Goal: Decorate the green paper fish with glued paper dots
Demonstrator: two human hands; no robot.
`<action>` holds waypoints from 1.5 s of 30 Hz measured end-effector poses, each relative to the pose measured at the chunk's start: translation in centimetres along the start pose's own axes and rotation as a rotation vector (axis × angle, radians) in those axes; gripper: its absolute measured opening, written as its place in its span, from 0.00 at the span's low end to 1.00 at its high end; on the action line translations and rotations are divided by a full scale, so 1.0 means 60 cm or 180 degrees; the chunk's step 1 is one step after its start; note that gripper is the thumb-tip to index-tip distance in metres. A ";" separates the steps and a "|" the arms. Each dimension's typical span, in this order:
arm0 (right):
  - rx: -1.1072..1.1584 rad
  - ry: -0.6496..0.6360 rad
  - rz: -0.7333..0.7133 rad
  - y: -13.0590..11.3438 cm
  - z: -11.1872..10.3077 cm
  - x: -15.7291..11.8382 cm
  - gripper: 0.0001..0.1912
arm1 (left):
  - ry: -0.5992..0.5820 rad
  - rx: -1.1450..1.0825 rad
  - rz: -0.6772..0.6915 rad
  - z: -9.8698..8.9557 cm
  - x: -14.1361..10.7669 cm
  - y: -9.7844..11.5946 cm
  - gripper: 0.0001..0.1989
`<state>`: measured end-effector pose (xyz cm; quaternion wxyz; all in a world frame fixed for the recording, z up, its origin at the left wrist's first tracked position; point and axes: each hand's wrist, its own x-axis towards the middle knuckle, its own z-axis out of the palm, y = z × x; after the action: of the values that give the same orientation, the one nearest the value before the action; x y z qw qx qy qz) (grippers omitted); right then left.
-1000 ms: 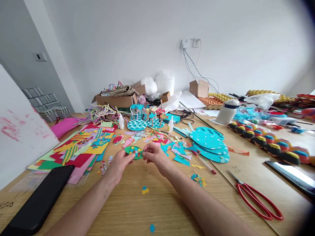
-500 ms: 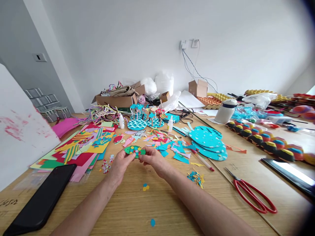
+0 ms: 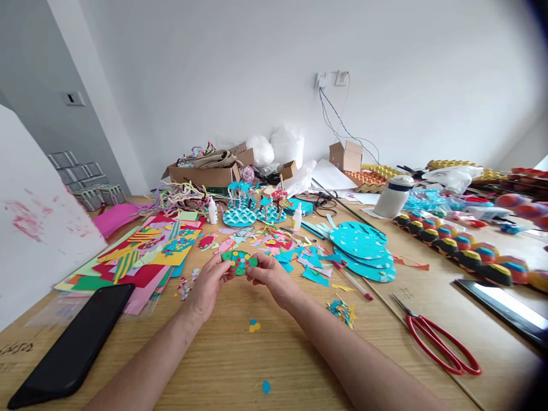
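Note:
A green paper fish (image 3: 240,262) covered in coloured dots is held up between my two hands, just above the table. My left hand (image 3: 211,283) pinches its left end, and my right hand (image 3: 270,278) grips the right end. Below them on the wood lie small blue and yellow paper dots (image 3: 254,326), with a single blue dot (image 3: 266,387) closer to me. Beyond the fish is a pink paper fish (image 3: 225,245). A small pile of paper snippets (image 3: 341,313) rests to the right of my right arm.
Red-handled scissors (image 3: 440,337) lie at right beside a thin stick. A black phone-like slab (image 3: 77,342) and coloured paper sheets (image 3: 128,262) are at left. Glue bottles (image 3: 297,218), blue paper discs (image 3: 357,240) and a white bottle (image 3: 393,197) stand or lie farther back.
The fish has shifted slightly right in view and now faces me more squarely, showing more of its dots. Both hands still hold its ends.

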<state>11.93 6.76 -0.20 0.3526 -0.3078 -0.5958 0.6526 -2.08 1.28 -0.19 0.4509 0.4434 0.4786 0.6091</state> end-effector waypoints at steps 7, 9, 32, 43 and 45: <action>-0.0117 -0.0013 0.0007 0.007 -0.002 0.003 0.04 | 0.0165 0.0300 0.0040 -0.001 0.006 -0.006 0.09; -0.0145 -0.0021 0.0035 0.007 -0.002 0.002 0.04 | 0.0216 0.0390 0.0068 -0.001 0.007 -0.006 0.09; -0.0134 0.0033 -0.0123 0.000 -0.001 0.001 0.06 | 0.0018 0.1040 0.0416 -0.004 0.006 -0.003 0.05; -0.0518 0.0043 -0.0279 0.018 -0.007 0.013 0.02 | 0.0105 0.1290 0.0489 -0.004 0.006 -0.004 0.04; -0.0542 0.0038 -0.0271 0.019 -0.007 0.012 0.02 | 0.0141 0.1325 0.0497 -0.005 0.008 -0.006 0.03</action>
<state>11.73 7.55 -1.34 0.3562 -0.3148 -0.6596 0.5822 -2.43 1.77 -0.54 0.2905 0.5491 0.5681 0.5398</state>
